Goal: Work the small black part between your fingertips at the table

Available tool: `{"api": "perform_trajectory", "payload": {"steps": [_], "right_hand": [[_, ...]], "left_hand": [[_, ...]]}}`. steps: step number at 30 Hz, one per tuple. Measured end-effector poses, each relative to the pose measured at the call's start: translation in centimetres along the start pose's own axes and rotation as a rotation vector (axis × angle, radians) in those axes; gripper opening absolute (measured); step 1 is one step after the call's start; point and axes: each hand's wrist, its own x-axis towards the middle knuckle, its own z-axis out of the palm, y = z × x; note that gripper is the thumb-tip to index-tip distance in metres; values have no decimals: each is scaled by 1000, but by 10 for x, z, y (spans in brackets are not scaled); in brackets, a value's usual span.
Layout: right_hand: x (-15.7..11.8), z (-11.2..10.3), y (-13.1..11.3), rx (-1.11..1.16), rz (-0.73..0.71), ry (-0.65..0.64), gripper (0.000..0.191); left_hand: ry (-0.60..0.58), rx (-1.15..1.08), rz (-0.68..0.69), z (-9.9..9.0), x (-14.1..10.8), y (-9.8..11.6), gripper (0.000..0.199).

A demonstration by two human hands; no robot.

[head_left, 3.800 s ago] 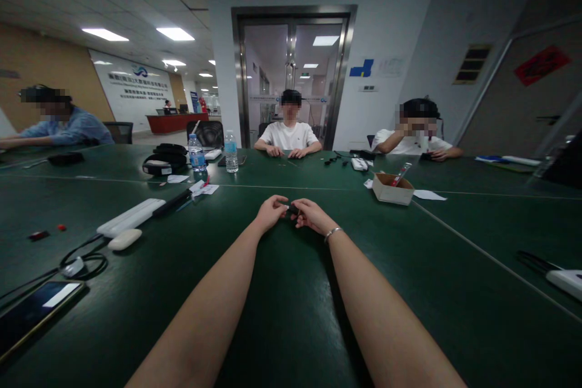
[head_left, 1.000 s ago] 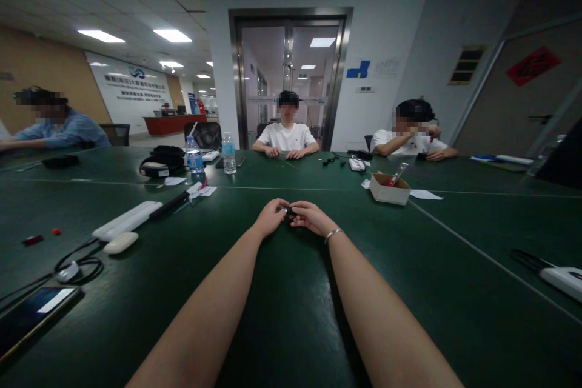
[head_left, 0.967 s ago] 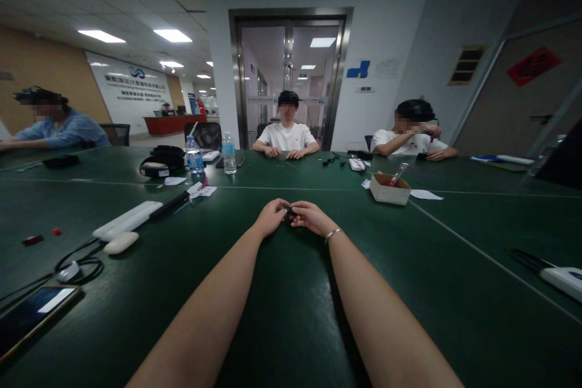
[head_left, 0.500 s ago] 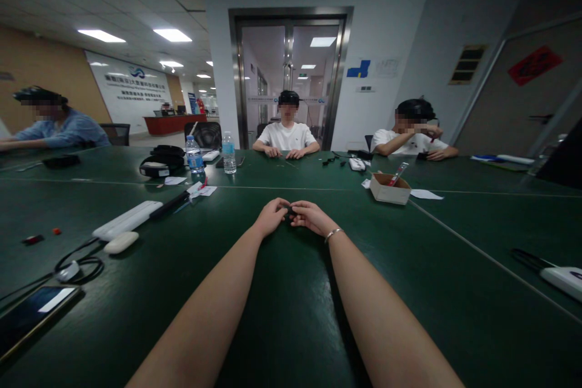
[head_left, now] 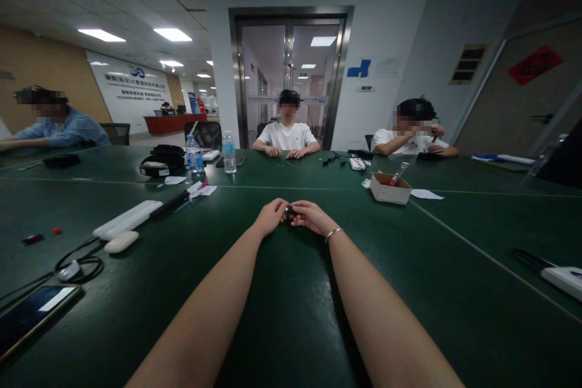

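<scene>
Both my arms reach forward over the dark green table (head_left: 291, 315). Between my fingertips is a small black object (head_left: 290, 211), too small to identify, with a light glint on it. My left hand (head_left: 271, 217) pinches it from the left side. From the right, my right hand (head_left: 311, 217) grips it with thumb and fingers closed. A silver bracelet (head_left: 333, 234) circles my right wrist. The fingers hide part of the object, and both hands are low over the tabletop.
A cardboard box (head_left: 390, 190) stands ahead to the right; two water bottles (head_left: 229, 154) stand ahead to the left. On the left lie a white power strip (head_left: 128, 220), a white oval object (head_left: 121, 242), cables and a phone (head_left: 36, 315). Several people sit around the table.
The black object has turned slightly between my fingers and shows more of itself now. My arms stay in place. The person at the right has shifted their hands a little.
</scene>
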Motion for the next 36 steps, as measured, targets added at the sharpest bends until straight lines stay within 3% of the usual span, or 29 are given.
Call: {"api": "perform_trajectory", "payload": {"steps": [8, 23, 36], "right_hand": [[1, -1, 1, -2, -6, -1, 7], [0, 1, -1, 1, 10, 9, 12], [-1, 2, -2, -14, 4, 4, 10]], "left_hand": [[77, 33, 3, -2, 0, -1, 28], [-1, 53, -21, -2, -2, 2, 37], [45, -58, -5, 1, 4, -7, 25]]}}
